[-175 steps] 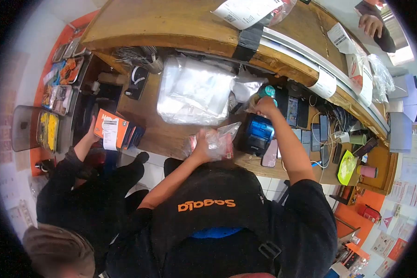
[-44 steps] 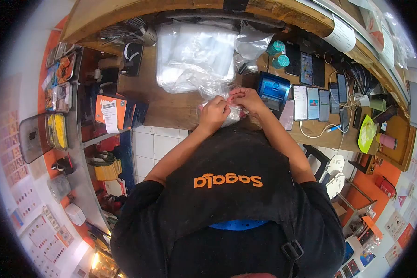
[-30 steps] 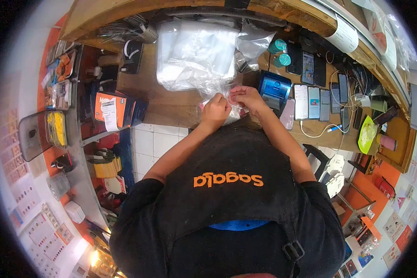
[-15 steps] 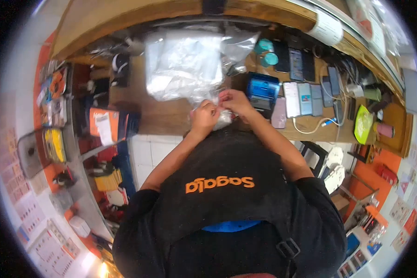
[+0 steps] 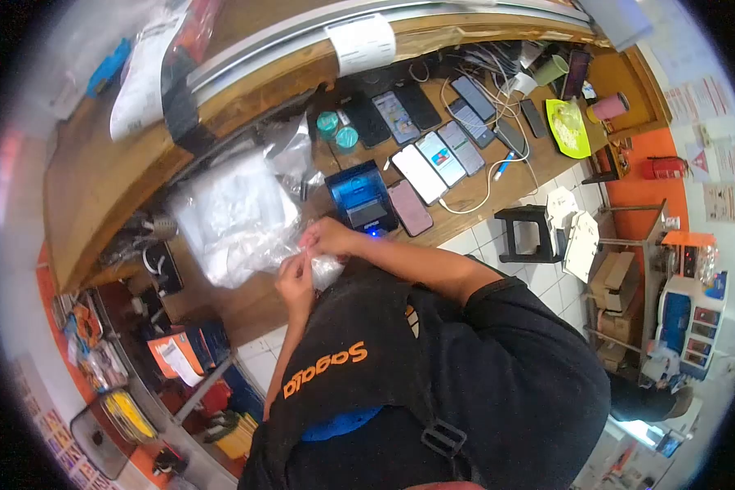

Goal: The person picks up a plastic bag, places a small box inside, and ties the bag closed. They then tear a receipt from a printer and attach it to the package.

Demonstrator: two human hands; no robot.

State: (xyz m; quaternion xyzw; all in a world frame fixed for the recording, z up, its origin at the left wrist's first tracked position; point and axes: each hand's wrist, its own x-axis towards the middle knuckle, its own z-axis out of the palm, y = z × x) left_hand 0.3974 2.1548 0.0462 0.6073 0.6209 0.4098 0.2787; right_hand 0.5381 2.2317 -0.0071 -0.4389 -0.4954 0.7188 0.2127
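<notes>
Clear plastic bags [image 5: 237, 216] lie in a shiny pile on the wooden table [image 5: 249, 314], at the near edge by my body. My left hand [image 5: 294, 283] pinches the near part of the plastic, fingertips pressed together. Right beside it, my right hand [image 5: 327, 238] is also closed on the plastic, its fingertips almost meeting the left ones. Just past my right hand stands a blue and black device [image 5: 363, 200] with a lit blue light. A pink phone [image 5: 410, 209] lies to its right.
Several phones [image 5: 441, 158] and white cables [image 5: 492, 184] spread over the table's right half. Two teal-lidded jars [image 5: 346, 137] stand behind the device. A yellow-green packet [image 5: 567, 127] lies at the far right. A wooden shelf edge [image 5: 278, 90] overhangs the back. A black stool [image 5: 524, 233] stands right of the table.
My view has turned to the right, so the table appears tilted and shifted left. Both hands remain close together on the plastic.
</notes>
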